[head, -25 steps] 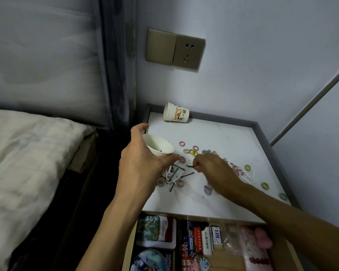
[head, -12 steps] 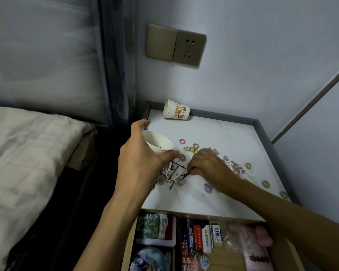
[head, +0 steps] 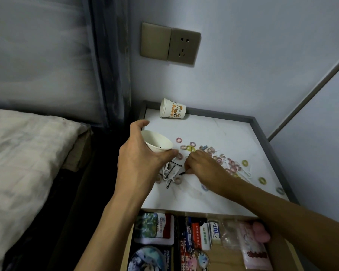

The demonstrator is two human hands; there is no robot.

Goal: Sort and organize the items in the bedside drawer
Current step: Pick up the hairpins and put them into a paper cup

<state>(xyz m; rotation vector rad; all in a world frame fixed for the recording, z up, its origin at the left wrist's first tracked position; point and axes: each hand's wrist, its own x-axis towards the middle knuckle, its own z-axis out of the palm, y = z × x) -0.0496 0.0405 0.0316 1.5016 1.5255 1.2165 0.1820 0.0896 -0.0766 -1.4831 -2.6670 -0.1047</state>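
My left hand (head: 137, 163) grips a white paper cup (head: 158, 143), tilted with its mouth toward the right, above the left part of the white nightstand top (head: 219, 132). My right hand (head: 202, 167) pinches a black hairpin (head: 182, 173) lying on the top, just right of a small heap of white floss picks (head: 169, 174) and more black hairpins. Several small coloured hair rings (head: 233, 165) are scattered across the top behind and right of my right hand. The open drawer (head: 219, 257) below holds boxes, cards and packets.
A second printed paper cup (head: 172, 111) lies on its side at the back left of the nightstand. A grey raised rim (head: 270, 151) borders the top. A bed with pale bedding (head: 24, 163) is to the left; a wall socket (head: 170, 46) is above.
My right hand has moved left and nearer, from the hair rings to the hairpins beside the floss picks. The left hand keeps holding the cup in nearly the same place.
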